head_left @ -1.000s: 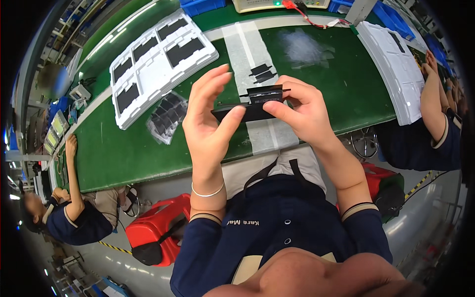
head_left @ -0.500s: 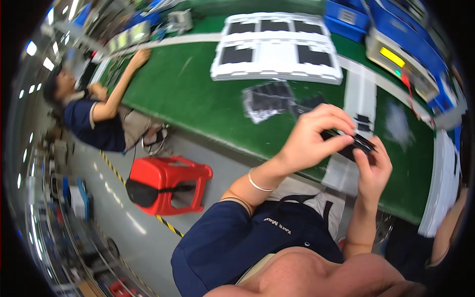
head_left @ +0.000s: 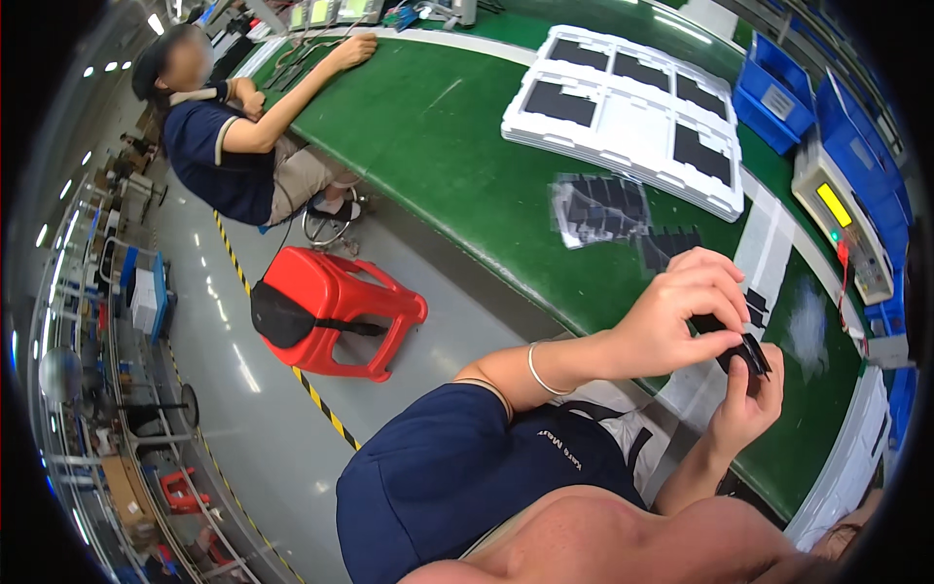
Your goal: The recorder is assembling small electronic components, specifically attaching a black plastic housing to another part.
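Between my hands, above the near edge of the green bench (head_left: 428, 195), is a small flat black piece (head_left: 750, 358) with thin edges; its exact kind is unclear. My left hand (head_left: 681, 313) pinches it from above with thumb and fingertips. From below, my right hand (head_left: 751, 414) grips its lower end, thumb toward the left hand. Just behind my fingers, more black strips (head_left: 756, 306) lie on a white band across the bench. Past my left hand are a clear plastic bag (head_left: 595, 208) with dark pieces and a loose dark sheet (head_left: 669, 243).
White trays (head_left: 632, 119) holding black flat pieces are stacked farther back. Blue bins (head_left: 773, 95) and an instrument (head_left: 844, 219) with a yellow display and red lead stand at right. A co-worker (head_left: 219, 146) sits at far left. A red stool (head_left: 336, 307) stands on the floor.
The view has swung, so bench items appear shifted right and lower. My hands stay together on the black piece, which looks slightly turned.
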Tool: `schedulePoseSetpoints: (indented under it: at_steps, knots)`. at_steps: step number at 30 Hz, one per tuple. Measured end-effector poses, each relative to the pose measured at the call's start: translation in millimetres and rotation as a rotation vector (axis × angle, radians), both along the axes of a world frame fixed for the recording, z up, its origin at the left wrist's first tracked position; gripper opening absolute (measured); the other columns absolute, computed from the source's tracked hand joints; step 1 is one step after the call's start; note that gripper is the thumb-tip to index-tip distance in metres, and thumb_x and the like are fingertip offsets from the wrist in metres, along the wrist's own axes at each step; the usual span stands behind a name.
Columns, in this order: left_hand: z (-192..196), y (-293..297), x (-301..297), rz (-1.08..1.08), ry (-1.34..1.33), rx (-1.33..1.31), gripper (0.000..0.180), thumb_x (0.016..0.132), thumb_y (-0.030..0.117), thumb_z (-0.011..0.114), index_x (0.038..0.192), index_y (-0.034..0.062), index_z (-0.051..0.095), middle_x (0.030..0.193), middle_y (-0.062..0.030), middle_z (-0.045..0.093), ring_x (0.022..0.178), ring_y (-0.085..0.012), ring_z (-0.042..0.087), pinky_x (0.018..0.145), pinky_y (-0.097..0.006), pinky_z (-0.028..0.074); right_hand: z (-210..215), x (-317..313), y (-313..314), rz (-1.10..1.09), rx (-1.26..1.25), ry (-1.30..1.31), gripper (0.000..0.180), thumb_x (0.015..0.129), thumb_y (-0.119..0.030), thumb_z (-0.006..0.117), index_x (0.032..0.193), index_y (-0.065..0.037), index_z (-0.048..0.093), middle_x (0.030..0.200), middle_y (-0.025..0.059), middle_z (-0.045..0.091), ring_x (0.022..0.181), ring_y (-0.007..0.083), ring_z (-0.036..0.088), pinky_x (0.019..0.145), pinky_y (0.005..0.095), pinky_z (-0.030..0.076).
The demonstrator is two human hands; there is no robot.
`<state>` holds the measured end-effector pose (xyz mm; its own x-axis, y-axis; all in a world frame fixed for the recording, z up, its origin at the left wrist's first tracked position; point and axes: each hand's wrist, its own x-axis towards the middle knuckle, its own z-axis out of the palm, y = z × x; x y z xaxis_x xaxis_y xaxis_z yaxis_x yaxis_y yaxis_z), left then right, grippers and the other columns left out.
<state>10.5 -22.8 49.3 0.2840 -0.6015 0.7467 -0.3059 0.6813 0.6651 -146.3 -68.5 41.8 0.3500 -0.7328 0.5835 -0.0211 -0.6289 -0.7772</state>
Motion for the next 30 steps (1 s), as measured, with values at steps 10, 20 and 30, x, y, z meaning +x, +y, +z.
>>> schedulePoseSetpoints:
  at_steps: [10, 20, 30]
  knots:
    - [-1.4, -0.9, -29.5, 0.225, 0.027, -0.141, 0.012, 0.066, 0.003, 0.071, 0.072, 0.0080, 0.062, 0.087, -0.0015, 0.059, 0.102, -0.0286, 0.049, 0.087, -0.045, 0.032, -1.6, 1.3, 10.3, -0.213, -0.250, 0.031, 0.007, 0.079, 0.003, 0.061, 0.084, 0.004, 0.057, 0.076, 0.0090, 0.054, 0.068, 0.0236, 0.048, 0.060, 0.0330, 0.038]
    - [-5.8, 3.6, -52.5, 0.320, -0.202, -0.180, 0.027, 0.067, 0.023, 0.074, 0.081, 0.0023, 0.064, 0.094, -0.0060, 0.059, 0.093, -0.0292, 0.052, 0.087, -0.049, 0.030, -0.6, -11.4, 19.5, -0.333, -0.444, 0.116, 0.014, 0.077, 0.003, 0.064, 0.091, 0.003, 0.060, 0.080, 0.0113, 0.058, 0.070, 0.0237, 0.053, 0.062, 0.0341, 0.044]
    - [4.1, 5.6, -50.2, 0.256, -0.650, 0.234, 0.077, 0.072, 0.058, 0.063, 0.119, -0.0023, 0.052, 0.131, -0.0253, 0.035, 0.124, -0.0444, 0.025, 0.101, -0.053, 0.019, 2.5, -26.0, -17.6, -0.232, -0.195, 0.021, 0.018, 0.067, -0.006, 0.074, 0.077, 0.001, 0.060, 0.067, 0.0064, 0.052, 0.057, 0.0179, 0.049, 0.052, 0.0295, 0.039]
